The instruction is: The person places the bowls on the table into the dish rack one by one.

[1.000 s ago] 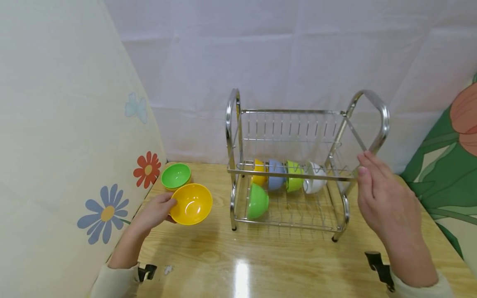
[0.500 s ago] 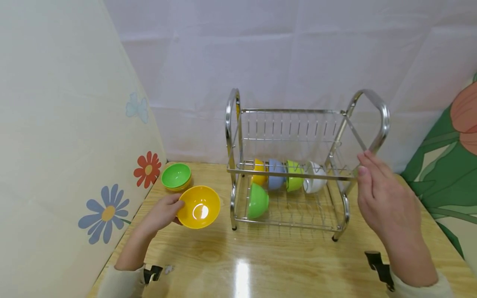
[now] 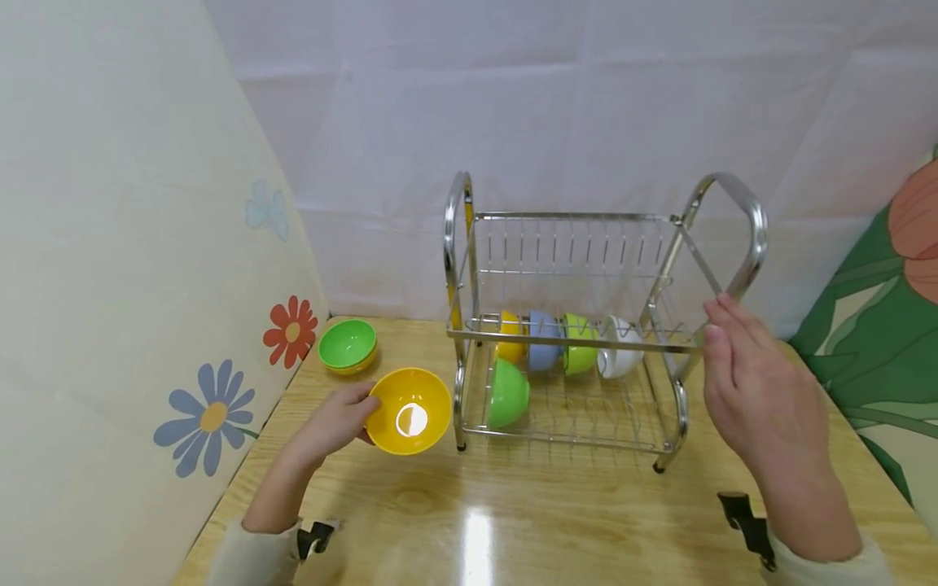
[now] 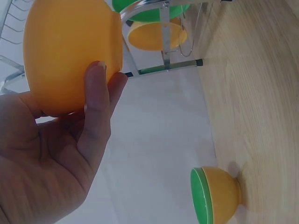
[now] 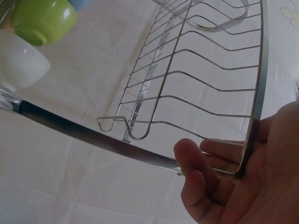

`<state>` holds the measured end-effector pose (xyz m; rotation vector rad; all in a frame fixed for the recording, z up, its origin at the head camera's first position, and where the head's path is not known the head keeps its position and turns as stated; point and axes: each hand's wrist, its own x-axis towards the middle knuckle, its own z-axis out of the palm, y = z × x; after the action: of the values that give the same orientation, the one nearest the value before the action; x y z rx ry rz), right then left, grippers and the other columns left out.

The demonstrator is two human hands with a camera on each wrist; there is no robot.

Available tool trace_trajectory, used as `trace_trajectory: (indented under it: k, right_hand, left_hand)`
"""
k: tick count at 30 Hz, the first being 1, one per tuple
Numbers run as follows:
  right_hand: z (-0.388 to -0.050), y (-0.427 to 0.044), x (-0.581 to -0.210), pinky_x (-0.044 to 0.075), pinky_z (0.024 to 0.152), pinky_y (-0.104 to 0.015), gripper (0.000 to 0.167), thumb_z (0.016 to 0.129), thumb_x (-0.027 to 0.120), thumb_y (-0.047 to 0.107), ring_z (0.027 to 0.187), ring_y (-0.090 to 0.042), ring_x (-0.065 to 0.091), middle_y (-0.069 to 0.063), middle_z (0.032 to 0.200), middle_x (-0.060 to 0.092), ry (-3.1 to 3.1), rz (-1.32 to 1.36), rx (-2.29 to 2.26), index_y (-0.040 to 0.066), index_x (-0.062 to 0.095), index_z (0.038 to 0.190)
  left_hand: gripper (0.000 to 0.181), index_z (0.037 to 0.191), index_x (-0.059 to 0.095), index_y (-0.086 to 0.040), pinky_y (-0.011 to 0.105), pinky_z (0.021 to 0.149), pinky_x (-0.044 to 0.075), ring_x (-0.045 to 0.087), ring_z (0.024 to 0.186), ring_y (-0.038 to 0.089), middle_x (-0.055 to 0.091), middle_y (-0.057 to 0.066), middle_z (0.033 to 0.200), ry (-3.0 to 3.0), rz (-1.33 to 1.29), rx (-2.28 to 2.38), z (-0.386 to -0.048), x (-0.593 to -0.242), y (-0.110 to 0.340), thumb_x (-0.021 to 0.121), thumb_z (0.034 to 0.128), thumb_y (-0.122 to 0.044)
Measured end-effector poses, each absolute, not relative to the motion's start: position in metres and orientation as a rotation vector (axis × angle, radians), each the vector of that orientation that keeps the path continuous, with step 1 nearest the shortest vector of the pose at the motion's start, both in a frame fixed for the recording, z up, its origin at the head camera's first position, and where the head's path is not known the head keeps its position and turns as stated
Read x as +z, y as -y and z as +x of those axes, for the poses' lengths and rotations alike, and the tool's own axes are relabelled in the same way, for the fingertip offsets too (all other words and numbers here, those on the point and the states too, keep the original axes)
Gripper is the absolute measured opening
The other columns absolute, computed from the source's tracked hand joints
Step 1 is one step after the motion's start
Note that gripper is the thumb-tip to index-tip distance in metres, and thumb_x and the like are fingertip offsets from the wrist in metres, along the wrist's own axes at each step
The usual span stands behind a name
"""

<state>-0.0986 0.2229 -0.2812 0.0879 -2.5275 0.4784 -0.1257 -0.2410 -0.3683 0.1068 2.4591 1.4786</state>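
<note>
My left hand [image 3: 339,423] holds a yellow bowl [image 3: 399,431] by its left side, thumb over the rim, lifted above the table with its mouth tilted toward me. From below, the left wrist view shows fingers under the yellow bowl [image 4: 65,51]. At the right, my right hand [image 3: 765,407] grips the upper-tier corner of the two-tier metal dish rack [image 3: 572,346]; the right wrist view has this corner between thumb and fingers [image 5: 194,163]. On the lower tier a green bowl [image 3: 508,395] stands on edge in front, behind it a yellow bowl [image 3: 509,346], a blue bowl [image 3: 544,354], a lime bowl [image 3: 579,358] and a white bowl [image 3: 619,358].
A green bowl [image 3: 348,343] nested in a yellow bowl [image 3: 355,368] sits at the table's back left. The wooden table [image 3: 410,521] extends in front of the rack. White cloth [image 3: 396,146] hangs behind; a flower-patterned panel [image 3: 146,285] stands at left.
My left hand has carried the yellow bowl rightward and slightly nearer to me, away from the nested bowls and close to the rack's left front leg. The right hand has stayed in place.
</note>
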Motion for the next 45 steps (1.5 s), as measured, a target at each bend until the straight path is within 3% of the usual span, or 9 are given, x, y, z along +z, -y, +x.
trace_trajectory:
  k: [10,19,23,28,38,43,45]
  right_hand:
    - [-0.098,-0.224,-0.28,0.045,0.068,-0.059,0.049,0.111,0.03,0.033,0.12,-0.056,0.052,-0.011,0.158,0.042,2.542,0.086,0.48,0.011,0.047,0.152]
    - [-0.099,-0.225,-0.28,0.039,0.049,-0.038,0.048,0.111,0.033,0.033,0.111,-0.055,0.057,-0.012,0.155,0.047,2.514,0.109,0.469,0.009,0.05,0.149]
    - [-0.099,-0.224,-0.28,0.042,0.05,-0.044,0.047,0.111,0.034,0.032,0.117,-0.055,0.055,-0.013,0.154,0.047,2.499,0.124,0.47,0.009,0.051,0.149]
    - [-0.098,-0.225,-0.28,0.046,0.062,-0.058,0.048,0.111,0.034,0.033,0.123,-0.055,0.052,-0.011,0.157,0.044,2.515,0.112,0.479,0.01,0.049,0.15]
    - [-0.096,-0.223,-0.282,0.044,0.079,-0.068,0.046,0.11,0.038,0.032,0.128,-0.052,0.05,-0.01,0.156,0.045,2.453,0.127,0.548,0.011,0.051,0.149]
    - [-0.094,-0.222,-0.283,0.044,0.077,-0.068,0.045,0.109,0.04,0.031,0.127,-0.051,0.052,-0.011,0.154,0.048,2.421,0.126,0.553,0.01,0.054,0.147]
    - [-0.093,-0.221,-0.284,0.048,0.067,-0.062,0.044,0.109,0.042,0.03,0.118,-0.05,0.059,-0.013,0.152,0.05,2.4,0.139,0.535,0.008,0.055,0.145]
  left_hand:
    - [0.036,0.129,0.058,0.008,0.039,0.069,0.062,0.068,0.071,0.023,0.068,0.011,0.088,-2.453,0.147,1.481,-0.124,-0.366,0.229,0.046,0.1043,-0.015]
    - [0.038,0.132,0.057,0.006,0.037,0.069,0.062,0.068,0.077,0.022,0.069,0.011,0.095,-2.407,0.241,1.487,-0.123,-0.362,0.215,0.048,0.1048,-0.019]
    - [0.037,0.132,0.058,0.006,0.037,0.069,0.062,0.069,0.077,0.022,0.069,0.011,0.096,-2.387,0.267,1.481,-0.124,-0.362,0.208,0.048,0.1046,-0.018]
    - [0.037,0.131,0.058,0.006,0.037,0.068,0.062,0.069,0.076,0.023,0.069,0.011,0.095,-2.367,0.313,1.48,-0.123,-0.362,0.201,0.047,0.1044,-0.017]
    - [0.037,0.132,0.059,0.005,0.036,0.067,0.062,0.068,0.075,0.022,0.069,0.011,0.093,-2.35,0.347,1.487,-0.122,-0.358,0.188,0.049,0.104,-0.018]
    - [0.036,0.131,0.059,0.006,0.036,0.067,0.062,0.068,0.074,0.021,0.07,0.011,0.092,-2.335,0.357,1.477,-0.122,-0.357,0.182,0.049,0.1042,-0.017]
    - [0.036,0.131,0.059,0.006,0.036,0.067,0.062,0.068,0.075,0.021,0.069,0.01,0.092,-2.329,0.36,1.473,-0.121,-0.357,0.18,0.048,0.1044,-0.017]
